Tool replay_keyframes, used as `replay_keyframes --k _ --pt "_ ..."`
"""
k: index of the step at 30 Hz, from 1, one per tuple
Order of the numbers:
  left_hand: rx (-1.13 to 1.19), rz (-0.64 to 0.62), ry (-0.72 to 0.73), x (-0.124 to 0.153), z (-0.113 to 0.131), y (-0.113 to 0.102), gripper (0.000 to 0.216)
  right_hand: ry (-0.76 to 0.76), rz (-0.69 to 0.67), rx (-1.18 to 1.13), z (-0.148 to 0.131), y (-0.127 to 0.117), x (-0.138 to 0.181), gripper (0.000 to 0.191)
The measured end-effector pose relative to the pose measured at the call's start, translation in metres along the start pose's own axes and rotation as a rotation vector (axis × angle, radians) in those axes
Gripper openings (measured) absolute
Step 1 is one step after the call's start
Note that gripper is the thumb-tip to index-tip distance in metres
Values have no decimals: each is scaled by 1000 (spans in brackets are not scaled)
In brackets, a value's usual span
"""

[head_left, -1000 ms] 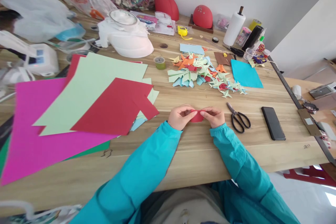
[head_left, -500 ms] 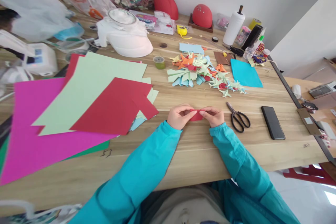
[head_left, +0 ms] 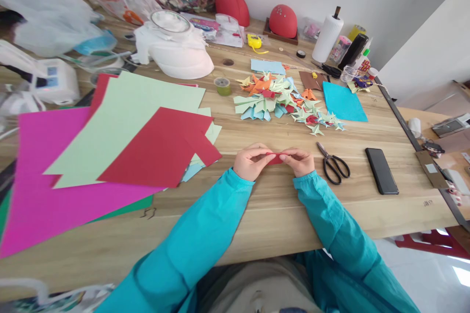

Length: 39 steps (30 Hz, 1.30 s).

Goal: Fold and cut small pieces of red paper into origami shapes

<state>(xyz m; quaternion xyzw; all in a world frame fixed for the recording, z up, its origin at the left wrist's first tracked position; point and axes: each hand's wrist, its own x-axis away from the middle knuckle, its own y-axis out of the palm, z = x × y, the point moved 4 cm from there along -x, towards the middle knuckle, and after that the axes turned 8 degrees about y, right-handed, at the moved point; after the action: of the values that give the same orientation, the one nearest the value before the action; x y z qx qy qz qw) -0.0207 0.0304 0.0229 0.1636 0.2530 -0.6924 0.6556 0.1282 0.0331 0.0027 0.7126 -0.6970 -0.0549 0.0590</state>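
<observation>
A small piece of red paper point(head_left: 276, 159) is pinched between my two hands above the wooden table, its visible part a narrow strip. My left hand point(head_left: 253, 161) grips its left end between thumb and fingers. At the right end, my right hand point(head_left: 298, 160) closes on it the same way. My fingers cover both ends, so the folds there are hidden. Black-handled scissors point(head_left: 333, 164) lie just right of my right hand. Beyond my hands is a heap of folded paper pieces point(head_left: 262, 102) in green, orange, blue and red, some shaped like stars.
Large red sheets point(head_left: 157, 149), pale green sheets point(head_left: 121, 112) and a magenta sheet point(head_left: 44, 156) overlap on the left. A phone point(head_left: 382, 171) lies at right. Farther back are a turquoise sheet point(head_left: 344, 101), a yellow tape measure point(head_left: 254, 41) and a white cap point(head_left: 183, 58).
The red paper shows as a narrower strip below my fingers than before. Both hands stay in nearly the same place, still pinching it.
</observation>
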Motion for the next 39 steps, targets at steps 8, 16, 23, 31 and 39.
replay_keyframes --k 8,16,23,31,39 --pt "-8 -1 9 0 2 0 5 11 -10 -5 0 0 0 9" --pt "-12 11 10 0 0 -1 5 50 8 22 0 0 0 14" --pt "-22 13 4 0 1 -1 7 48 13 11 -1 0 0 14" --pt "-23 20 6 0 0 -1 7 88 38 29 -1 0 0 18" --pt "-84 -12 81 -1 4 -3 5 67 7 -21 -5 1 0 13"
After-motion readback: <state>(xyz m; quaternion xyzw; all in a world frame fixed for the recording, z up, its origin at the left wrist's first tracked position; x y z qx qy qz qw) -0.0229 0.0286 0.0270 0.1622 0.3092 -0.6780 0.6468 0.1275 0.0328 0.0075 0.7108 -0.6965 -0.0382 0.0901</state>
